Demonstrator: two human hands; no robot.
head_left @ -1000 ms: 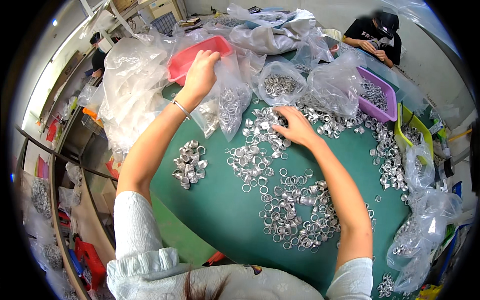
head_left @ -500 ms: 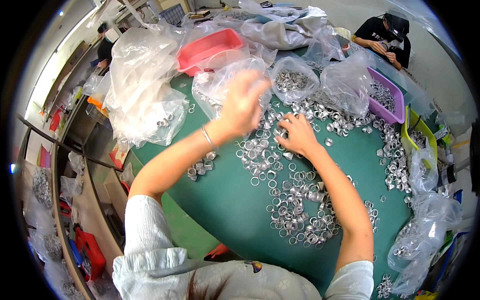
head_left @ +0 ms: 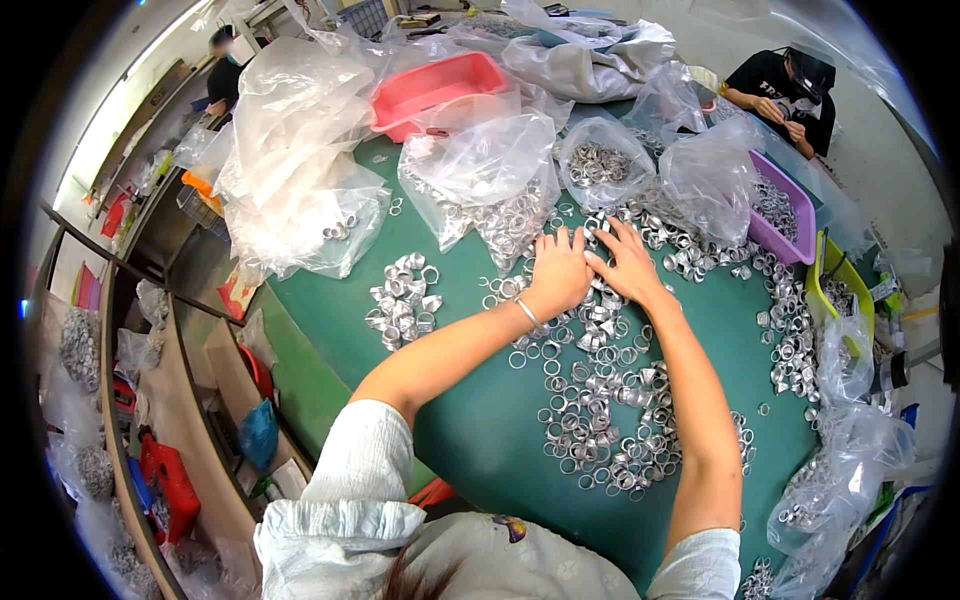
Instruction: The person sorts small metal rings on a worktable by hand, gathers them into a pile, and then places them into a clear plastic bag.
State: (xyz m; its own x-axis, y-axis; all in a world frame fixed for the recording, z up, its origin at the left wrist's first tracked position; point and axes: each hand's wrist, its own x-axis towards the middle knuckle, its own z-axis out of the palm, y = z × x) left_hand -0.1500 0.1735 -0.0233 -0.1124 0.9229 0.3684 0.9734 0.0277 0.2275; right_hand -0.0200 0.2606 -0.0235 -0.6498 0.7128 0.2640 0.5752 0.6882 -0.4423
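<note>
Both hands reach into a spread of silver-coloured metal rings on the green table. My left hand (head_left: 560,275), with a bracelet at its wrist, rests on the rings with its fingers stretched forward and slightly bent. Close beside it, my right hand (head_left: 630,265) has its fingers apart over the same pile, thumb toward the left hand. Under the palms some rings are hidden. Nearer me, a loose heap of rings (head_left: 610,430) lies between the forearms. A smaller group of rings (head_left: 402,305) sits apart, left of my left forearm.
Beyond my hands stand a clear bag of rings (head_left: 485,165), another open bag (head_left: 603,160) and a red tray (head_left: 440,85). Large plastic bags (head_left: 290,150) cover the far left. Purple (head_left: 790,215) and yellow-green (head_left: 835,268) bins line the right. Another person (head_left: 785,95) sits at the far right.
My left hand has come down from above the far bag to the rings beside my right hand. The right hand has shifted slightly right. The left-hand group of rings is now uncovered.
</note>
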